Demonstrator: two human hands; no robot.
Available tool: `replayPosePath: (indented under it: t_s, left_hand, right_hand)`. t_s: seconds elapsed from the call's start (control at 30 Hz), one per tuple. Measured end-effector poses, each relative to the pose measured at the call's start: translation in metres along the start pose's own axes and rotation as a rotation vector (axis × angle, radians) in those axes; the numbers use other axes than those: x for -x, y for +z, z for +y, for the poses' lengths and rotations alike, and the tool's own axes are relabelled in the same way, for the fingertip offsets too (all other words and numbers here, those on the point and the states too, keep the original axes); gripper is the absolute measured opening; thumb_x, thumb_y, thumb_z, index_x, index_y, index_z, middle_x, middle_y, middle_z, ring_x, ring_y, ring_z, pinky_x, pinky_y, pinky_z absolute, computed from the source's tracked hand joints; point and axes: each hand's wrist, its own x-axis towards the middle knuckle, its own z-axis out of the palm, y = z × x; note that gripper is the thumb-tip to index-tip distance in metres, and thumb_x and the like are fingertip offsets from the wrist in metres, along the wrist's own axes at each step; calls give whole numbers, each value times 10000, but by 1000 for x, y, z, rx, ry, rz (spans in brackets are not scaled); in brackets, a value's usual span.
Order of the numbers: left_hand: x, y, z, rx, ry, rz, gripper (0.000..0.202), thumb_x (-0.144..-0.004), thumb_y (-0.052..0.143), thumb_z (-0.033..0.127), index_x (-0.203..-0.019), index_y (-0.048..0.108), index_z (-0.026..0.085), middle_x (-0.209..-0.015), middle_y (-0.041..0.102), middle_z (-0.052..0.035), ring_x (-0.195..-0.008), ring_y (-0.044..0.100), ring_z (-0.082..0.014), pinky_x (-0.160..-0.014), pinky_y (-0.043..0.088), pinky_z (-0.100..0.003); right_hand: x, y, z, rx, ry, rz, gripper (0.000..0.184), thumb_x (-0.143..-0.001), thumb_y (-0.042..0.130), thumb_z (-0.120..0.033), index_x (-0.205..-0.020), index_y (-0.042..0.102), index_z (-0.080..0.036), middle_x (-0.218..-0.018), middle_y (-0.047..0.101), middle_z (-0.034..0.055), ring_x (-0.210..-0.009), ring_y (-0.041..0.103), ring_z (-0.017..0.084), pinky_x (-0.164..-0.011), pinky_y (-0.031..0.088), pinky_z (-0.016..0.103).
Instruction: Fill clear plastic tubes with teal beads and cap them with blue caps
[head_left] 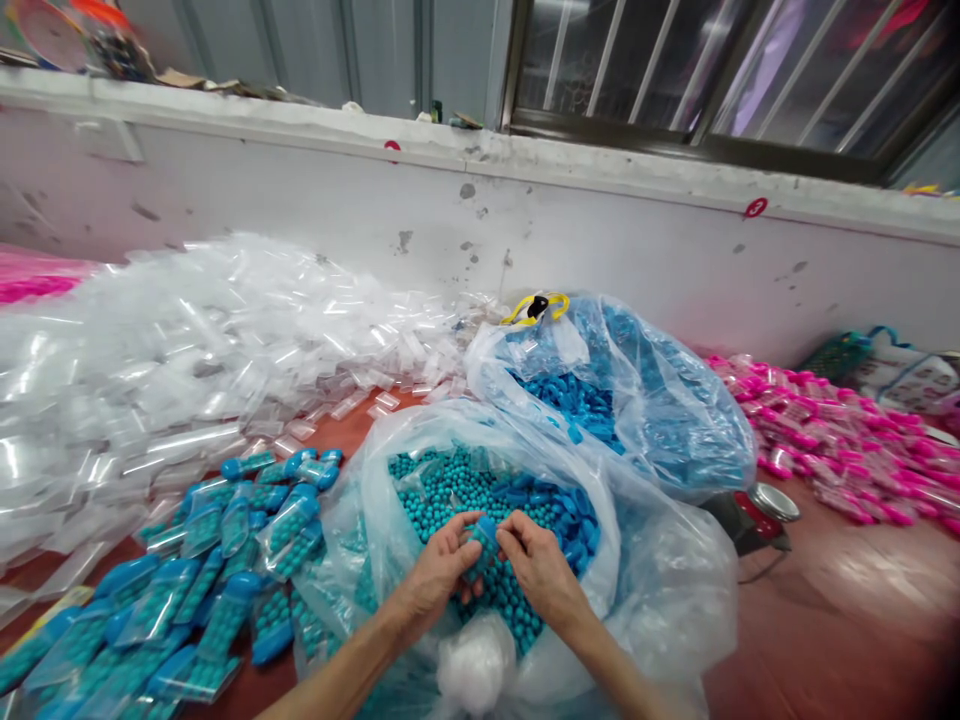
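Observation:
My left hand [437,572] and my right hand [538,566] meet over an open clear plastic bag [645,590] full of small teal balls [442,490]. Together they pinch a small blue-capped tube of teal balls [484,545], fingers closed on it from both sides. Blue caps [559,505] lie in the same bag just beyond my right hand. To the left of my left forearm lies a heap of finished packets [187,590], each a teal-filled tube in a clear sleeve.
A second clear bag of blue pieces [637,400] stands behind, tied with a yellow handle. Empty clear sleeves [187,350] pile up at the left. Pink packets [840,440] spread at the right. A small scale [757,515] sits beside the bags. A white wall [480,220] backs the table.

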Motion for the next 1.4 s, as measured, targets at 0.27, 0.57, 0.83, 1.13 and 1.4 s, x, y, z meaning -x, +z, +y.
replayPosePath:
  t_s: [0.27,0.57,0.83,1.13,1.4]
  left_hand:
    - [6,15,7,-71,-34,171,460,-672,610,403,-1042,472,165,-512,425,95,-301,365,-28,-281,187,-148]
    - [5,-2,37,-214,-45,-17,477,-682,589,454,-1046,438,186,-628,550,47,-340,477,-59,-298,278,-147]
    - [5,15,34,-318,110,238,479,-723,536,418,-1131,434,187,-542,397,101,-322,377,-41,-319,274,-170]
    - [13,19,35,-122,89,184,519,-649,664,377,-1114,528,191,-725,572,19,-711,516,-124,-620,388,-201]
    - [13,25,22,-138,45,291,314,-661,621,384,-887,526,190,-567,503,55,-536,446,-89,-512,314,-190]
  right_hand:
    - [6,5,10,141,-167,-67,238,-869,353,-234,-685,497,-189,-598,480,-26,-554,446,110,-553,346,216]
    - [-14,-27,2,-312,24,-240,247,-723,523,-234,-955,586,-178,-760,578,-5,-542,503,96,-531,432,233]
    - [-21,-10,-20,-142,-75,-37,352,-815,421,-235,-1129,553,-144,-1088,600,91,-1034,532,197,-922,379,349]
    - [6,12,-19,189,-130,-112,793,-647,659,-305,-1317,273,-126,-1164,468,151,-1066,485,270,-872,418,403]
    - [12,32,-10,318,-233,69,662,-614,595,-247,-1208,333,-118,-996,518,137,-863,564,278,-697,483,406]
